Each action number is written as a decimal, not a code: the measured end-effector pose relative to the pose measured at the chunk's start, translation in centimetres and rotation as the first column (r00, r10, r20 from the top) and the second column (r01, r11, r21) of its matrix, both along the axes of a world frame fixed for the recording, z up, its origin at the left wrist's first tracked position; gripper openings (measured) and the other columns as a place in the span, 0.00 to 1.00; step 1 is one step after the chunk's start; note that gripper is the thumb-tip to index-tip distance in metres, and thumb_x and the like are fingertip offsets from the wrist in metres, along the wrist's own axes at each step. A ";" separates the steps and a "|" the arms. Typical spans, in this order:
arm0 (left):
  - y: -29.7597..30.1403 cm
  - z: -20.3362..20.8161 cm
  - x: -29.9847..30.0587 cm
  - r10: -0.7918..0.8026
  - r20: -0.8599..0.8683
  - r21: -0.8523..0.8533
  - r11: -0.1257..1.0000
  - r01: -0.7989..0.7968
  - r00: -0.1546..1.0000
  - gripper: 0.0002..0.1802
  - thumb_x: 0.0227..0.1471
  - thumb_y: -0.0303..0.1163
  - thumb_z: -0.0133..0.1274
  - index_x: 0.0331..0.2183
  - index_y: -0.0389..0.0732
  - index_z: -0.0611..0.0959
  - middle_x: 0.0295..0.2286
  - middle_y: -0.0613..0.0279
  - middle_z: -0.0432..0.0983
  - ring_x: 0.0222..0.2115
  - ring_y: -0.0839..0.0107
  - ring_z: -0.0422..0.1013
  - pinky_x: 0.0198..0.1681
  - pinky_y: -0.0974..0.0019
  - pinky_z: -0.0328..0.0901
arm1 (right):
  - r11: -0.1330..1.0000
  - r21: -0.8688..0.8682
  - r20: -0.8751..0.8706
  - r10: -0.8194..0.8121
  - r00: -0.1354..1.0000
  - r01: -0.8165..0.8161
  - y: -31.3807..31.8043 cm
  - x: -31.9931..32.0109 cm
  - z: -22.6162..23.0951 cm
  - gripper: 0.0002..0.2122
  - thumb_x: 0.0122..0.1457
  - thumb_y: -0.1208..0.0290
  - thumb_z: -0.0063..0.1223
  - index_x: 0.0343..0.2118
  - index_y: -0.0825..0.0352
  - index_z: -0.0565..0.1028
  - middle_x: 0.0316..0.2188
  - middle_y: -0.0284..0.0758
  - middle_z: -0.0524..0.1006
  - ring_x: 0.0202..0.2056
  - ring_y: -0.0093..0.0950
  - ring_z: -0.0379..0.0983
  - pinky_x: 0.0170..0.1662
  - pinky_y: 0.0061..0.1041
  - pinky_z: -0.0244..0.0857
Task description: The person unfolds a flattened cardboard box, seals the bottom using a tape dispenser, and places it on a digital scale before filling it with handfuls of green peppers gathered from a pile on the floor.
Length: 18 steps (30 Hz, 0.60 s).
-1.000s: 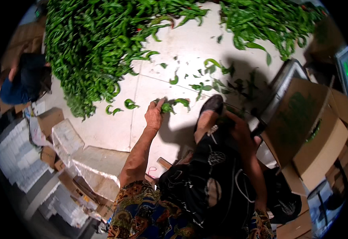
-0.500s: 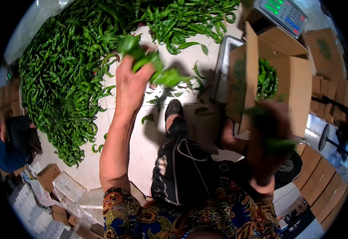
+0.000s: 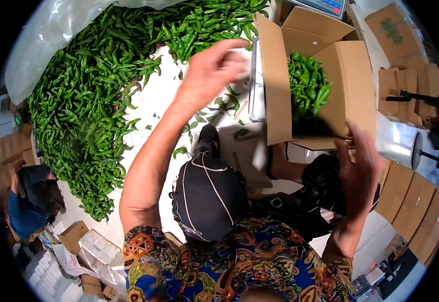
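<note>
Loosely, the left hand [image 3: 212, 70] holds its fingers half-curled and parted, seemingly empty, beside the left flap [image 3: 274, 88] of a cardboard box [image 3: 360, 75]; blur softens their outline. The right hand [image 3: 360, 163] also looks empty, thumb and fingers apart at the box's near edge, though whether they touch it is unclear. The left forearm [image 3: 151, 161] slants up and rightward; the right forearm [image 3: 347, 229] rises more steeply. Green peppers [image 3: 307, 83] lie inside the box, and a broad pepper pile [image 3: 83, 110] covers the pale floor [image 3: 149, 108] leftward.

Left hand [image 3: 214, 70] outstretched, right hand [image 3: 360, 162] closer in; both unclenched.
</note>
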State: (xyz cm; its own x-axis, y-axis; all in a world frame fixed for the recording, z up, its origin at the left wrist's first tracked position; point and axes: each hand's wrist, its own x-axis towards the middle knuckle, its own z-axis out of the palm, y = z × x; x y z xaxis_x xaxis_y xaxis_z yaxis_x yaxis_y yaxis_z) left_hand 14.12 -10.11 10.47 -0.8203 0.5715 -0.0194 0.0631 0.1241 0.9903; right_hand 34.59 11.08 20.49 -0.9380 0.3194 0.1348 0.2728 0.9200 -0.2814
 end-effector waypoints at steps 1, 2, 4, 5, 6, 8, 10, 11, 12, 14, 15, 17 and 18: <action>-2.5 -1.0 0.3 0.178 0.040 -0.081 0.981 -0.175 0.983 0.19 0.52 0.30 0.53 0.48 0.40 0.77 0.32 0.59 0.78 0.33 0.73 0.74 0.36 0.69 0.70 | 0.976 -0.198 0.034 0.095 0.995 -0.087 -0.8 2.0 0.1 0.13 0.50 0.76 0.60 0.40 0.69 0.75 0.35 0.41 0.78 0.36 0.40 0.75 0.39 0.29 0.69; -4.3 -3.3 0.5 0.342 0.067 -0.145 0.933 -0.330 0.937 0.16 0.51 0.29 0.53 0.44 0.42 0.80 0.28 0.61 0.78 0.31 0.73 0.74 0.33 0.68 0.70 | 0.916 -0.371 0.048 0.184 0.982 -0.154 -1.4 3.9 0.4 0.13 0.51 0.78 0.58 0.41 0.70 0.75 0.35 0.41 0.78 0.36 0.37 0.76 0.40 0.26 0.69; -10.8 -11.5 2.2 0.368 -0.092 -0.389 0.842 -0.373 0.925 0.14 0.51 0.29 0.52 0.42 0.40 0.81 0.29 0.58 0.78 0.30 0.73 0.74 0.34 0.68 0.70 | 0.615 -0.763 0.105 0.422 0.901 -0.199 -4.4 4.3 -0.9 0.09 0.51 0.78 0.57 0.37 0.70 0.76 0.32 0.42 0.78 0.32 0.37 0.77 0.37 0.30 0.69; -10.9 -15.2 3.6 0.332 -0.108 -0.398 0.850 -0.346 0.937 0.15 0.49 0.27 0.52 0.42 0.41 0.81 0.30 0.56 0.78 0.29 0.71 0.75 0.36 0.66 0.70 | 0.564 -0.803 0.127 0.478 0.869 -0.192 -4.9 4.4 -2.8 0.10 0.52 0.77 0.57 0.37 0.70 0.75 0.31 0.45 0.77 0.33 0.41 0.75 0.37 0.32 0.69; -11.0 -17.8 5.2 0.294 -0.124 -0.417 0.851 -0.319 0.948 0.16 0.48 0.26 0.52 0.42 0.41 0.81 0.31 0.54 0.78 0.28 0.68 0.75 0.37 0.64 0.70 | 0.501 -0.847 0.141 0.535 0.833 -0.178 -5.3 4.8 -6.3 0.10 0.52 0.75 0.58 0.37 0.71 0.74 0.31 0.47 0.76 0.33 0.45 0.74 0.37 0.34 0.69; -8.5 -21.3 7.4 0.127 -0.204 -0.479 0.852 -0.212 0.971 0.19 0.43 0.23 0.52 0.41 0.42 0.82 0.30 0.53 0.78 0.31 0.59 0.75 0.41 0.60 0.70 | 0.644 -0.763 0.368 0.356 0.859 0.060 -6.0 6.2 -15.7 0.15 0.52 0.71 0.58 0.43 0.70 0.73 0.35 0.44 0.77 0.34 0.36 0.76 0.38 0.30 0.70; -5.7 -23.0 8.7 0.048 -0.256 -0.514 0.839 -0.178 0.966 0.24 0.40 0.22 0.53 0.44 0.44 0.80 0.37 0.53 0.76 0.41 0.53 0.71 0.46 0.58 0.67 | 0.783 -0.611 0.429 0.210 0.878 0.112 -6.0 7.4 -26.0 0.24 0.51 0.66 0.61 0.50 0.71 0.67 0.40 0.47 0.75 0.37 0.38 0.75 0.39 0.31 0.70; -5.4 -24.9 9.0 -0.005 -0.290 -0.519 0.841 -0.153 0.957 0.26 0.39 0.23 0.54 0.45 0.46 0.79 0.43 0.52 0.72 0.47 0.52 0.66 0.48 0.56 0.65 | 0.657 -0.683 0.506 0.108 0.856 0.321 -6.8 6.6 -26.8 0.27 0.50 0.65 0.62 0.51 0.71 0.66 0.42 0.48 0.74 0.39 0.38 0.74 0.40 0.31 0.70; -4.9 -26.6 9.0 -0.058 -0.324 -0.526 0.841 -0.128 0.944 0.28 0.38 0.24 0.56 0.47 0.47 0.78 0.50 0.52 0.67 0.53 0.50 0.61 0.50 0.55 0.63 | 0.489 -0.708 0.594 0.022 0.804 0.509 -7.6 5.6 -27.5 0.30 0.50 0.63 0.63 0.53 0.71 0.64 0.43 0.49 0.73 0.40 0.38 0.74 0.42 0.32 0.69; -2.5 -27.2 8.2 -0.282 -0.377 -0.685 0.726 -0.060 0.882 0.30 0.41 0.28 0.56 0.50 0.51 0.76 0.57 0.53 0.56 0.59 0.50 0.50 0.54 0.50 0.57 | 0.421 -0.660 0.657 -0.076 0.750 0.622 -7.7 5.1 -31.3 0.34 0.48 0.62 0.65 0.55 0.72 0.61 0.45 0.49 0.72 0.43 0.37 0.73 0.45 0.32 0.69; -1.0 -27.6 7.6 -0.331 -0.410 -0.697 0.714 -0.058 0.850 0.28 0.44 0.31 0.55 0.51 0.52 0.76 0.58 0.53 0.56 0.60 0.51 0.47 0.55 0.49 0.55 | 0.539 -0.620 0.620 -0.109 0.777 0.570 -6.9 6.3 -35.4 0.35 0.47 0.61 0.65 0.55 0.72 0.60 0.46 0.49 0.72 0.44 0.37 0.72 0.46 0.32 0.68; 0.0 -28.5 6.3 -0.428 -0.411 -0.755 0.655 -0.038 0.805 0.25 0.51 0.34 0.48 0.53 0.56 0.74 0.58 0.54 0.55 0.63 0.51 0.43 0.58 0.49 0.50 | 0.694 -0.491 0.601 -0.168 0.781 0.527 -7.7 5.3 -37.7 0.37 0.45 0.63 0.67 0.56 0.72 0.60 0.46 0.46 0.71 0.48 0.34 0.69 0.49 0.30 0.66; 0.4 -29.1 5.5 -0.432 -0.430 -0.758 0.650 -0.057 0.793 0.25 0.51 0.33 0.48 0.52 0.57 0.75 0.58 0.54 0.55 0.63 0.51 0.43 0.58 0.49 0.50 | 0.641 -0.558 0.573 -0.163 0.803 0.528 -7.9 4.3 -38.9 0.37 0.45 0.63 0.67 0.56 0.72 0.60 0.47 0.46 0.71 0.48 0.34 0.69 0.49 0.31 0.66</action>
